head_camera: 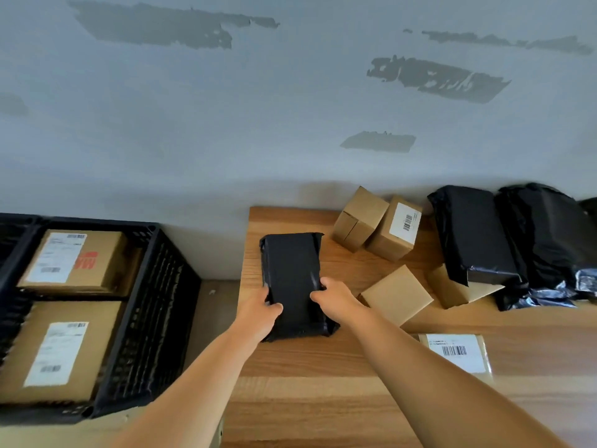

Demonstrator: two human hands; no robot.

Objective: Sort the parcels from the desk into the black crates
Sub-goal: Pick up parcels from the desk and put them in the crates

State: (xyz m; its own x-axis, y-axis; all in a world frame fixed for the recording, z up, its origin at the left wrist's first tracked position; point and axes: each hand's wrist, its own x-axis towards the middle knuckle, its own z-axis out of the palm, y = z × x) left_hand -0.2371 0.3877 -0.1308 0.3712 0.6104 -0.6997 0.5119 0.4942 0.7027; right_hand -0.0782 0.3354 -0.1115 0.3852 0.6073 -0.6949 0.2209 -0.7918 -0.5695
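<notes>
My left hand and right hand clamp the black parcel by its long sides, fingers closed, near the tabletop left edge. Looks soft, light, slick; crate to the left.

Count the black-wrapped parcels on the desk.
3: one parcel held by both hands at the desk's left end, and two side by side at the far right. More may lie beyond the right edge.
</notes>
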